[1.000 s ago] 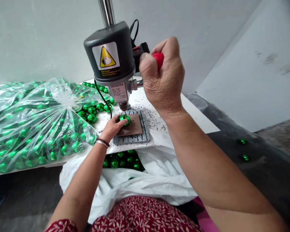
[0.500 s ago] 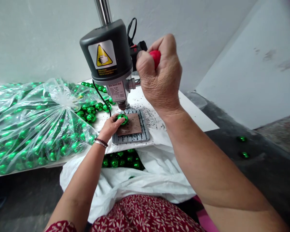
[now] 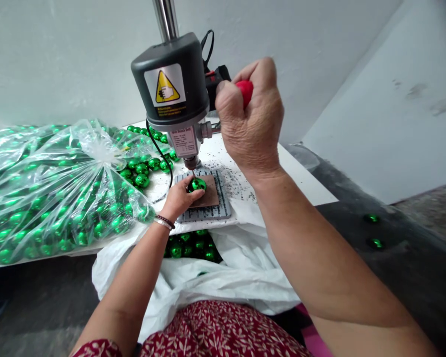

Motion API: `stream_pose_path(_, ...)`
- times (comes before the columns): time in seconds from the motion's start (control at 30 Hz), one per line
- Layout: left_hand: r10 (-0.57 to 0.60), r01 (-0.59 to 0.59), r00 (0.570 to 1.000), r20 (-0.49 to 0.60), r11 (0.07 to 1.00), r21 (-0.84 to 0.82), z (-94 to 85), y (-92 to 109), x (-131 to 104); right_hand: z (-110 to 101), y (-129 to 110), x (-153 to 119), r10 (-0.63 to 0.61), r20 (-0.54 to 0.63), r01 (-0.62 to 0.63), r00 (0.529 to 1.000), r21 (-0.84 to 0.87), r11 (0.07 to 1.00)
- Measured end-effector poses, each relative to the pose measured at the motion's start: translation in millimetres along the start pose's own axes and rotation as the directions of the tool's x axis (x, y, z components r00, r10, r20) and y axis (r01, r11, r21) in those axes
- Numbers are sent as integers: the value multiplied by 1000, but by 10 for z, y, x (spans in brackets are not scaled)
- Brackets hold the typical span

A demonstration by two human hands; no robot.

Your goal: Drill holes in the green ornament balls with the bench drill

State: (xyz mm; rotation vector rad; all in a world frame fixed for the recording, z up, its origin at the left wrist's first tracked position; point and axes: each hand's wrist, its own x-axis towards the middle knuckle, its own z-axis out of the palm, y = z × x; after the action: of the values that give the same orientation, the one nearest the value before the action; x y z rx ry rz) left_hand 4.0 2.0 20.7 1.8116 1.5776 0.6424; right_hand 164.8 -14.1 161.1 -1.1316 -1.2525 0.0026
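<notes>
My left hand [image 3: 181, 198] is closed round a shiny green ball [image 3: 197, 185], fingers and thumb on its sides. The ball sits on a brown board [image 3: 210, 198] that lies on the grey slotted base [image 3: 225, 208] of a small bench drill [image 3: 171, 79]. Just above the ball is the drill's chuck [image 3: 191, 162], its thin bit coming down to the top of the ball; I cannot tell whether it has gone in. Higher up, my right hand [image 3: 254, 116] grips the red knob [image 3: 246, 93] of the drill's feed lever.
A clear plastic bag [image 3: 59, 193] full of green balls fills the table's left side, with loose balls [image 3: 141, 173] beside it. Dark shavings dot the white table [image 3: 301, 183]. Below its front edge a white sack [image 3: 245, 272] holds more balls. Two balls [image 3: 376, 243] lie on the floor at right.
My left hand and the ball have shifted slightly right over the board, under the bit. My right hand stays on the red knob. The view has moved a little.
</notes>
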Motion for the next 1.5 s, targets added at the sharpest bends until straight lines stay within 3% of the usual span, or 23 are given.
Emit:
stream_pose_path(0.23,23,-22,1000,10,998,-59,59,-51,26,10,122,-15,-55,58,54,997,23,998)
stream_pose_path(0.4,5,-5,1000,-22,1000,-9,74,-59,-6,-24,116,-107,-101,-30,100,994,-24,995)
stream_pose_path(0.73,15,-16,999,-36,1000,-24,126,-63,-48,-157,-6,-120,15,-7,-16,1000,-183,983)
stream_pose_path(1.5,10,-11,1000,-12,998,-54,150,-119,-54,-118,289,-356,-196,-165,155,967,-233,960)
